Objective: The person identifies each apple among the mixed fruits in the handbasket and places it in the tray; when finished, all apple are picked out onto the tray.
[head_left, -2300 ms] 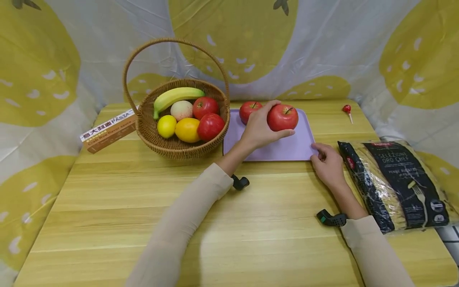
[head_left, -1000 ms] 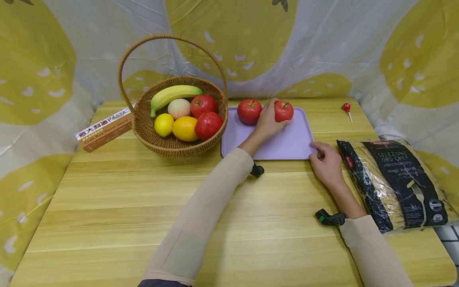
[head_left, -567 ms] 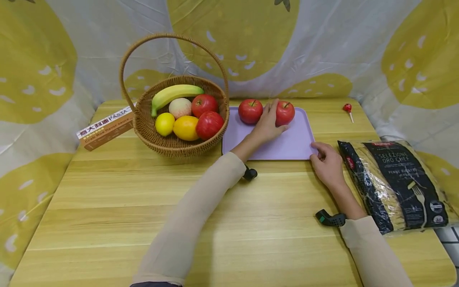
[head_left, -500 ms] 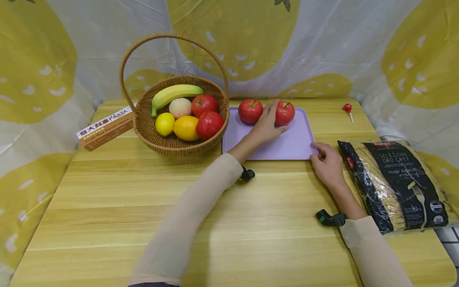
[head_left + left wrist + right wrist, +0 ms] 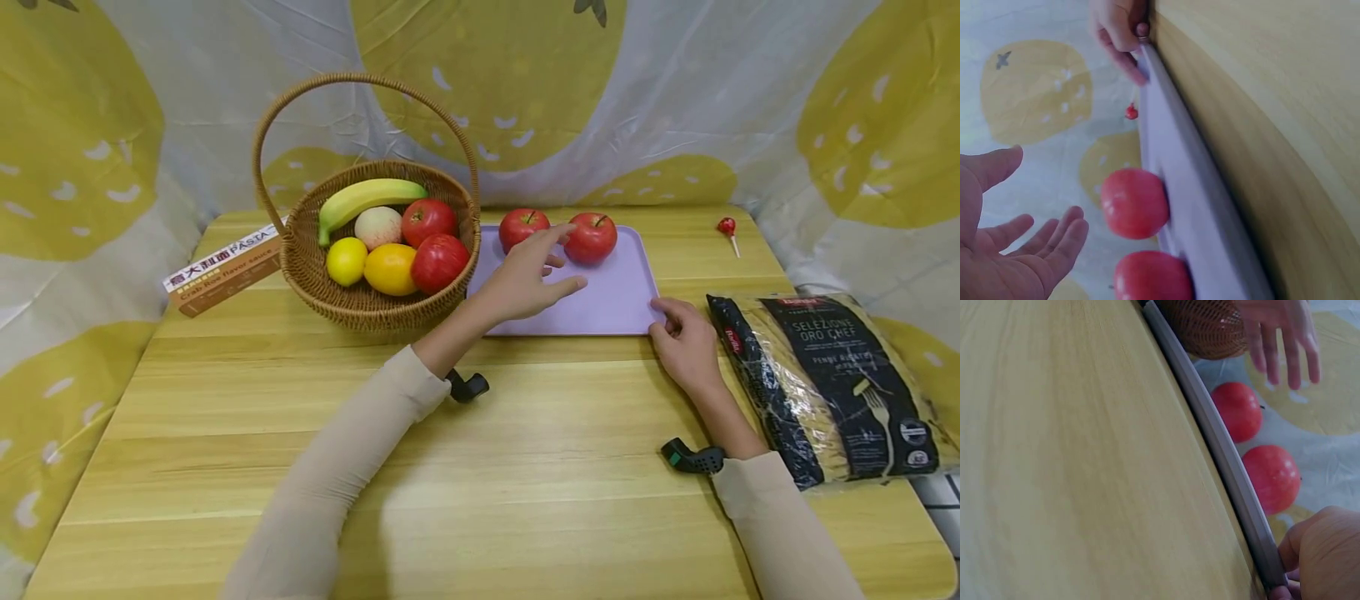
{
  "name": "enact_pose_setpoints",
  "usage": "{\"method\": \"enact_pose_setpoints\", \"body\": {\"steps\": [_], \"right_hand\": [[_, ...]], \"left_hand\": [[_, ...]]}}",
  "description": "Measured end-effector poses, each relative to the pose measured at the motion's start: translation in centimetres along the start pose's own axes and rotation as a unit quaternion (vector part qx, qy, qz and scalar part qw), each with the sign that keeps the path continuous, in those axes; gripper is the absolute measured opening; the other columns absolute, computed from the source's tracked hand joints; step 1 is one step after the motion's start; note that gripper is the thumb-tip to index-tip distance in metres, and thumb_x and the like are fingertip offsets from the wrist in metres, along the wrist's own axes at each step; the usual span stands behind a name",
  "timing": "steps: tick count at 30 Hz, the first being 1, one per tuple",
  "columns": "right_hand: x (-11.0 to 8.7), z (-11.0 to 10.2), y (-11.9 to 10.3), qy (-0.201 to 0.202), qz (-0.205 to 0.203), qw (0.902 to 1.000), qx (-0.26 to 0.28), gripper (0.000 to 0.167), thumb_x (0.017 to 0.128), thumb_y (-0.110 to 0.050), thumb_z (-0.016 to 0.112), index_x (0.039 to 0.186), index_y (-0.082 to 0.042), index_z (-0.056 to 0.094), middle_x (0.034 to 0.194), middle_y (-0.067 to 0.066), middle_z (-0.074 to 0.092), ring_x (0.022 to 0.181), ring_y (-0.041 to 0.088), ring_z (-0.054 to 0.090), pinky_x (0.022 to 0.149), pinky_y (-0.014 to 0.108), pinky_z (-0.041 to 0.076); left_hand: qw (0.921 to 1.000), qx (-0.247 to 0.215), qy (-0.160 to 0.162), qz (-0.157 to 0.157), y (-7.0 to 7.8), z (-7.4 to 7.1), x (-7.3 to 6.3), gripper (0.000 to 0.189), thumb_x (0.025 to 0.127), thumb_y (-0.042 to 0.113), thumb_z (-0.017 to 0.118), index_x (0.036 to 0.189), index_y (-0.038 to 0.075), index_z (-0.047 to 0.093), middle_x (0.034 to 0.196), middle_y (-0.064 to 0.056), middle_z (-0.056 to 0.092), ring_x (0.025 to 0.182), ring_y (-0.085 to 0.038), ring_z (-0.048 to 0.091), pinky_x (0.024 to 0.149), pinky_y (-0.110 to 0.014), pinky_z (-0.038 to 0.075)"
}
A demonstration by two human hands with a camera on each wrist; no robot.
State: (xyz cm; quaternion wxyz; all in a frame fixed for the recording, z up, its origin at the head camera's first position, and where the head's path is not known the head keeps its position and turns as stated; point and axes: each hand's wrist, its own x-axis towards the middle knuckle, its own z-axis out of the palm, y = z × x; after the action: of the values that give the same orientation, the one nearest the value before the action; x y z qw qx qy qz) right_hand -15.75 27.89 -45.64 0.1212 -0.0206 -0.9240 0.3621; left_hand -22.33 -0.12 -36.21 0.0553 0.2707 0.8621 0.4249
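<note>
My left hand (image 5: 523, 279) hovers over the lilac tray (image 5: 618, 296), its fingers spread and holding nothing. Two red apples sit on the tray: the right apple (image 5: 592, 240) lies just beyond the fingertips, while the left apple (image 5: 520, 225) is partly covered by the hand in the head view. The left wrist view shows the empty palm apart from both apples. At the tray's front right corner, my right hand (image 5: 688, 342) pinches the rim between thumb and curled fingers; the right wrist view shows this grip at the rim (image 5: 1260, 550).
A wicker basket (image 5: 375, 317) with a tall handle stands left of the tray, holding a banana (image 5: 371, 196), apples, a lemon and other fruit. Behind it lies a pasta box (image 5: 225, 271). A lollipop (image 5: 726, 226) and a penne bag (image 5: 832, 383) lie on the right.
My left hand set the right apple down on the tray beside the other, let it go, then lifted and drew back to the left. The right hand stays at the tray corner.
</note>
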Motion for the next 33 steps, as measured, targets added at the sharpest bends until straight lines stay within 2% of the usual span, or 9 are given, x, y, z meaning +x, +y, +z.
{"method": "enact_pose_setpoints", "body": {"steps": [4, 10, 14, 16, 19, 22, 27, 30, 33], "right_hand": [[0.0, -0.1, 0.0, 0.000, -0.001, 1.0000, 0.002, 0.041, 0.093, -0.006, 0.058, 0.133, -0.001, 0.068, 0.106, 0.018, 0.063, 0.085, 0.018, 0.048, 0.071, 0.023, 0.035], [0.0, -0.1, 0.0, 0.004, 0.001, 1.0000, 0.003, 0.041, 0.093, -0.006, 0.058, 0.133, -0.002, 0.068, 0.106, 0.017, 0.063, 0.085, 0.018, 0.048, 0.072, 0.023, 0.034], [0.0, 0.0, 0.1, 0.004, 0.000, 1.0000, 0.003, 0.041, 0.093, -0.006, 0.058, 0.133, -0.002, 0.068, 0.101, 0.016, 0.062, 0.084, 0.017, 0.047, 0.073, 0.023, 0.034], [0.0, 0.1, 0.2, 0.005, -0.002, 1.0000, 0.003, 0.041, 0.093, -0.006, 0.058, 0.132, -0.002, 0.068, 0.100, 0.015, 0.062, 0.083, 0.016, 0.047, 0.072, 0.023, 0.034], [0.1, 0.0, 0.2, 0.005, -0.006, 1.0000, 0.004, 0.041, 0.093, -0.006, 0.059, 0.132, -0.002, 0.068, 0.100, 0.015, 0.062, 0.083, 0.016, 0.047, 0.072, 0.023, 0.034], [0.2, 0.0, 0.3, 0.006, -0.007, 0.9999, 0.006, 0.041, 0.093, -0.006, 0.058, 0.133, -0.002, 0.068, 0.101, 0.016, 0.063, 0.084, 0.016, 0.047, 0.072, 0.023, 0.034], [0.2, 0.0, 0.3, 0.003, -0.004, 1.0000, 0.008, 0.041, 0.093, -0.006, 0.058, 0.133, -0.001, 0.068, 0.104, 0.017, 0.063, 0.084, 0.017, 0.048, 0.073, 0.023, 0.034], [0.1, 0.1, 0.4, 0.002, -0.007, 0.9999, 0.008, 0.041, 0.094, -0.006, 0.058, 0.133, -0.001, 0.068, 0.104, 0.017, 0.063, 0.084, 0.018, 0.048, 0.073, 0.024, 0.034], [0.1, 0.0, 0.4, 0.002, -0.008, 0.9999, 0.007, 0.041, 0.094, -0.006, 0.058, 0.133, -0.001, 0.068, 0.103, 0.017, 0.063, 0.084, 0.019, 0.048, 0.072, 0.024, 0.034]], "left_hand": [[0.9981, -0.045, 0.033, 0.024, 0.5, -1.8, -1.8, 0.068, 0.094, 0.028, 0.076, 0.152, 0.011, 0.046, 0.147, -0.008, 0.055, 0.117, -0.018, 0.067, 0.102, -0.027, 0.055], [0.9865, -0.113, 0.109, 0.047, 1.2, -4.7, -4.2, 0.059, 0.092, 0.025, 0.078, 0.144, 0.014, 0.053, 0.137, -0.003, 0.058, 0.115, -0.017, 0.068, 0.101, -0.029, 0.056], [0.9853, -0.087, 0.142, 0.037, 0.7, -6.9, -6.0, 0.061, 0.091, 0.032, 0.080, 0.145, 0.017, 0.054, 0.139, 0.002, 0.058, 0.113, -0.011, 0.067, 0.101, -0.026, 0.055], [0.9848, -0.068, 0.157, 0.030, 0.2, -7.9, -6.8, 0.063, 0.090, 0.034, 0.080, 0.145, 0.016, 0.054, 0.138, -0.001, 0.059, 0.115, -0.013, 0.066, 0.102, -0.027, 0.055], [0.9829, -0.042, 0.179, 0.007, -0.7, -9.2, -7.8, 0.069, 0.088, 0.037, 0.081, 0.146, 0.015, 0.052, 0.140, -0.004, 0.058, 0.120, -0.018, 0.063, 0.104, -0.030, 0.054], [0.9815, -0.005, 0.189, -0.032, -1.5, -10.3, -8.5, 0.077, 0.086, 0.044, 0.082, 0.150, 0.018, 0.049, 0.145, -0.005, 0.054, 0.126, -0.023, 0.060, 0.107, -0.035, 0.052], [0.9791, 0.055, 0.173, -0.092, -2.7, -11.7, -9.5, 0.086, 0.082, 0.056, 0.080, 0.153, 0.021, 0.046, 0.145, -0.011, 0.052, 0.125, -0.030, 0.056, 0.107, -0.044, 0.050], [0.9778, 0.060, 0.164, -0.115, -3.2, -12.2, -10.0, 0.085, 0.081, 0.059, 0.080, 0.151, 0.023, 0.048, 0.142, -0.012, 0.053, 0.122, -0.030, 0.057, 0.104, -0.048, 0.050], [0.9773, 0.059, 0.160, -0.126, -3.4, -12.5, -10.3, 0.083, 0.081, 0.059, 0.080, 0.150, 0.024, 0.049, 0.141, -0.011, 0.055, 0.123, -0.030, 0.060, 0.101, -0.049, 0.051]]}}
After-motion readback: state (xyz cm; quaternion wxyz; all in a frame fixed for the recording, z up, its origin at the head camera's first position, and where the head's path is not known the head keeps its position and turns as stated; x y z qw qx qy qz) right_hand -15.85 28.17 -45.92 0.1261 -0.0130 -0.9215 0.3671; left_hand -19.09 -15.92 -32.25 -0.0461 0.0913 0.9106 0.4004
